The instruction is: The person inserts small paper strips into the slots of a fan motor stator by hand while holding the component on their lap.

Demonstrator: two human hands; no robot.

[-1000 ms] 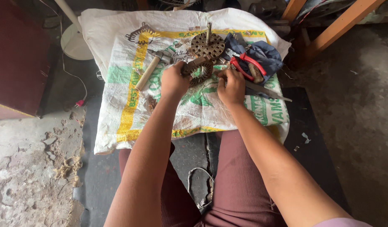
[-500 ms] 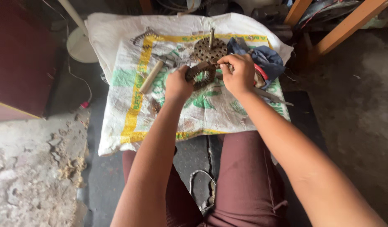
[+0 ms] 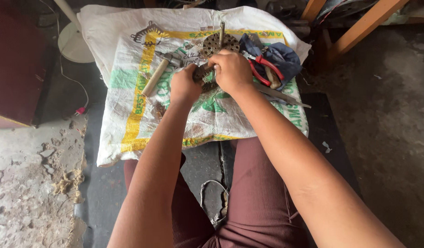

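My left hand (image 3: 184,85) and my right hand (image 3: 231,71) both close around a dark, round, toothed metal part (image 3: 203,79) on a white woven sack (image 3: 129,115) spread on the floor. Most of that part is hidden under my fingers. Just behind my hands stands a perforated round metal disc with an upright shaft (image 3: 220,41). A hammer with a wooden handle (image 3: 156,76) lies left of my left hand.
Red-handled pliers (image 3: 262,69) and a blue cloth (image 3: 278,57) lie to the right on the sack, with a long flat metal blade (image 3: 281,95) beside them. A coiled spring (image 3: 147,32) sits at the back left. Wooden legs (image 3: 354,34) stand back right; a white fan base (image 3: 74,43) stands left.
My right hand moved left from the pliers side onto the toothed part, joining my left hand. The camera view shifted slightly lower.
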